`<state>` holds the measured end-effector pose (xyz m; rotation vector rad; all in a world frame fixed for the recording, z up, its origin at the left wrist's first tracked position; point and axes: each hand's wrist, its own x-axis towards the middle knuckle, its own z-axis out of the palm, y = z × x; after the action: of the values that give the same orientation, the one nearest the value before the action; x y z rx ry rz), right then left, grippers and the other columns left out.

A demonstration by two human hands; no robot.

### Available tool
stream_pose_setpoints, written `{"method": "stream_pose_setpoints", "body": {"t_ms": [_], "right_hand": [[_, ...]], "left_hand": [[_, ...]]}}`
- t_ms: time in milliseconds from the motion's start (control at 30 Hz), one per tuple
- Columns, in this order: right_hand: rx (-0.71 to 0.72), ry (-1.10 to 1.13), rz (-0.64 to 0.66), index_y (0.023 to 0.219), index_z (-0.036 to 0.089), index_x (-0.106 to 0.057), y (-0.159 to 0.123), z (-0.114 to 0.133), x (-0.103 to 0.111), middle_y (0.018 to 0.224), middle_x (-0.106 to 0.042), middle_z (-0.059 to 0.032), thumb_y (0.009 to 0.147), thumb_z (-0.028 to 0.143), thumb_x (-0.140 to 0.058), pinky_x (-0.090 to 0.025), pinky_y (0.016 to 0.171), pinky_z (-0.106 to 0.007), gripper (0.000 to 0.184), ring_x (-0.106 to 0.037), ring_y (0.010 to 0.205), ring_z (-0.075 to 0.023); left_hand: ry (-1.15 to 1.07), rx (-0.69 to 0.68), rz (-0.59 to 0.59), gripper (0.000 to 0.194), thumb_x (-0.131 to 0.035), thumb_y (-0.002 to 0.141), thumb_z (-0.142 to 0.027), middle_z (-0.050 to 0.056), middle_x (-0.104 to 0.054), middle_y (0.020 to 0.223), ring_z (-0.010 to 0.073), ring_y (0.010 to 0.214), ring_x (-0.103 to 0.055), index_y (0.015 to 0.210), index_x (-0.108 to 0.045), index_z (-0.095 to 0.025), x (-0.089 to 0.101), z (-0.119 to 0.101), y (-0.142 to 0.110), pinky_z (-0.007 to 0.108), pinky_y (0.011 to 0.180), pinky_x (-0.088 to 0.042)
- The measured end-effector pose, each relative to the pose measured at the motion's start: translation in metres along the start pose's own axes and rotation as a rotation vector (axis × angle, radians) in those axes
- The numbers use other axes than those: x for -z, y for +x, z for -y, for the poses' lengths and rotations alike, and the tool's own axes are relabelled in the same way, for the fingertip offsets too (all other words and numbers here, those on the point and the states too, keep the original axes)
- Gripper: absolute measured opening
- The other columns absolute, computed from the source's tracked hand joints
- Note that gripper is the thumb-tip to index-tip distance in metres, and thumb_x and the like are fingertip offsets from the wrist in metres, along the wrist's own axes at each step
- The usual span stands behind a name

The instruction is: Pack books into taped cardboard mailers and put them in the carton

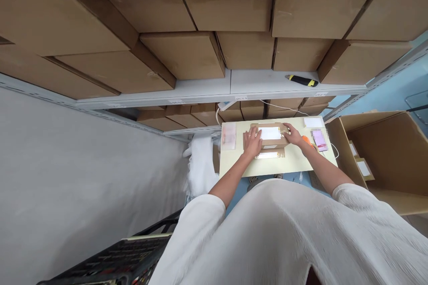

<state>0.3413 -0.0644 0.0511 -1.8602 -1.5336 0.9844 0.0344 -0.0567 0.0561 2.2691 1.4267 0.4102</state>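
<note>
A small cardboard box lies on the pale yellow table, with a white label on its top and shiny clear tape near its ends. My left hand rests on the left end of the box, fingers spread and touching the label's left edge. At the right end, my right hand has its fingers bent round the corner of the box, by the tape. Just in front of the box is another brown cardboard piece with a shiny taped strip; the box partly hides it.
An orange tool, partly behind my right forearm, a phone and a white paper stack are on the table. Shelves of boxes overhang it, holding a utility knife. A large open carton stands right.
</note>
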Motion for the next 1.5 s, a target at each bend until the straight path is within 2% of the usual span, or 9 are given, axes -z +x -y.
{"method": "stream_pose_setpoints", "body": {"t_ms": [133, 367, 500, 633, 767, 933, 1200, 1367, 1500], "right_hand": [[0.029, -0.004, -0.003, 0.161, 0.029, -0.058, -0.004, 0.005, -0.002, 0.154, -0.069, -0.0116, 0.095, 0.043, -0.067, -0.058, 0.114, -0.057, 0.068, -0.069, 0.131, -0.0352], [-0.028, -0.057, -0.137, 0.164, 0.026, -0.054, -0.045, -0.034, 0.006, 0.156, -0.064, -0.0165, 0.102, 0.049, -0.058, -0.058, 0.112, -0.054, 0.066, -0.067, 0.133, -0.0347], [-0.209, -0.251, -0.242, 0.142, 0.02, -0.067, -0.084, -0.081, 0.03, 0.139, -0.071, -0.0197, 0.1, 0.045, -0.059, -0.059, 0.102, -0.049, 0.049, -0.068, 0.124, -0.0363], [-0.324, -0.389, -0.164, 0.115, 0.021, -0.071, -0.109, -0.112, 0.046, 0.119, -0.077, -0.0166, 0.098, 0.047, -0.064, -0.055, 0.086, -0.039, 0.032, -0.071, 0.11, -0.0336], [-0.33, -0.421, -0.089, 0.108, 0.024, -0.07, -0.116, -0.123, 0.041, 0.111, -0.078, -0.0116, 0.097, 0.05, -0.067, -0.052, 0.084, -0.04, 0.029, -0.071, 0.099, -0.0305], [-0.303, -0.401, -0.085, 0.117, 0.026, -0.072, -0.114, -0.132, 0.024, 0.091, -0.074, -0.0113, 0.095, 0.046, -0.067, -0.052, 0.095, -0.052, 0.03, -0.07, 0.1, -0.0361], [-0.278, -0.29, -0.156, 0.123, 0.023, -0.073, -0.113, -0.119, 0.024, 0.099, -0.074, -0.0198, 0.099, 0.042, -0.064, -0.048, 0.105, -0.061, 0.032, -0.066, 0.117, -0.0444], [-0.257, -0.361, -0.074, 0.121, 0.018, -0.073, -0.106, -0.085, 0.051, 0.118, -0.076, -0.0215, 0.1, 0.039, -0.059, -0.047, 0.106, -0.058, 0.033, -0.067, 0.12, -0.0447], [-0.115, -0.193, -0.067, 0.128, 0.023, -0.072, -0.081, -0.043, 0.074, 0.126, -0.078, -0.0149, 0.099, 0.047, -0.063, -0.051, 0.105, -0.051, 0.038, -0.069, 0.119, -0.04]], "left_hand": [[0.088, -0.191, 0.172, 0.064, -0.058, 0.108, -0.041, 0.014, -0.042, 0.181, 0.037, 0.169, -0.036, 0.17, -0.052, -0.023, -0.005, -0.021, 0.002, 0.061, 0.14, -0.027], [0.176, -0.143, 0.122, 0.062, -0.052, 0.11, -0.04, 0.016, -0.047, 0.178, 0.0394, 0.166, -0.04, 0.17, -0.053, -0.024, -0.015, -0.029, -0.006, 0.064, 0.138, -0.027], [0.19, -0.14, 0.127, 0.061, -0.052, 0.11, -0.04, 0.019, -0.052, 0.173, 0.0393, 0.164, -0.042, 0.167, -0.055, -0.022, -0.014, -0.029, -0.005, 0.062, 0.138, -0.028], [0.189, -0.125, 0.145, 0.06, -0.051, 0.11, -0.043, 0.02, -0.053, 0.171, 0.0398, 0.164, -0.042, 0.165, -0.057, -0.02, -0.012, -0.029, -0.002, 0.061, 0.137, -0.029], [0.186, -0.086, 0.157, 0.061, -0.052, 0.108, -0.044, 0.018, -0.053, 0.171, 0.039, 0.165, -0.04, 0.165, -0.057, -0.022, -0.011, -0.031, -0.002, 0.061, 0.138, -0.027], [0.186, -0.026, 0.181, 0.063, -0.055, 0.107, -0.043, 0.016, -0.051, 0.174, 0.0395, 0.167, -0.038, 0.167, -0.055, -0.027, -0.008, -0.039, -0.003, 0.062, 0.138, -0.024], [0.208, -0.004, 0.203, 0.062, -0.054, 0.107, -0.043, 0.016, -0.049, 0.176, 0.0386, 0.168, -0.037, 0.167, -0.056, -0.027, -0.004, -0.044, -0.001, 0.061, 0.137, -0.026], [0.183, -0.022, 0.191, 0.061, -0.056, 0.106, -0.041, 0.017, -0.05, 0.175, 0.0382, 0.167, -0.037, 0.165, -0.058, -0.025, -0.006, -0.042, 0.0, 0.061, 0.136, -0.026], [0.156, -0.03, 0.161, 0.06, -0.058, 0.105, -0.04, 0.017, -0.052, 0.174, 0.0377, 0.166, -0.039, 0.163, -0.06, -0.026, -0.007, -0.042, 0.001, 0.061, 0.136, -0.028]]}}
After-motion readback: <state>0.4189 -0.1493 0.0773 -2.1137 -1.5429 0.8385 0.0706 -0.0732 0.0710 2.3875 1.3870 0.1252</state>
